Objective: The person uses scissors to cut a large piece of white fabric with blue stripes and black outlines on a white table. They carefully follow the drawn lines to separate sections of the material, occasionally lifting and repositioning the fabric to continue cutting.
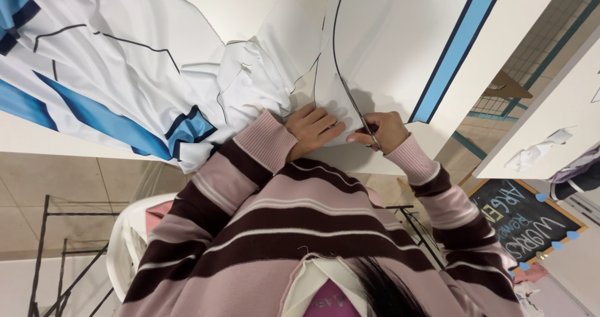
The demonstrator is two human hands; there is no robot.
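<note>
My left hand point(314, 128) lies flat on a white fabric point(387, 42) printed with thin black outlines and a blue stripe point(459, 42). My right hand point(386, 131) grips a pair of scissors point(359, 114), whose blades lie along a curved black line on the fabric. The two hands are close together near the front edge of a white table point(37, 139). More of the white and blue printed fabric point(125, 60) lies bunched and spread out to the left. Both sleeves are pink with dark stripes.
A white plastic chair point(125, 242) and a black metal frame point(56, 261) stand on the tiled floor at lower left. On the right is another white table point(550, 110) with a crumpled white scrap point(537, 153). A chalkboard point(525, 223) leans below it.
</note>
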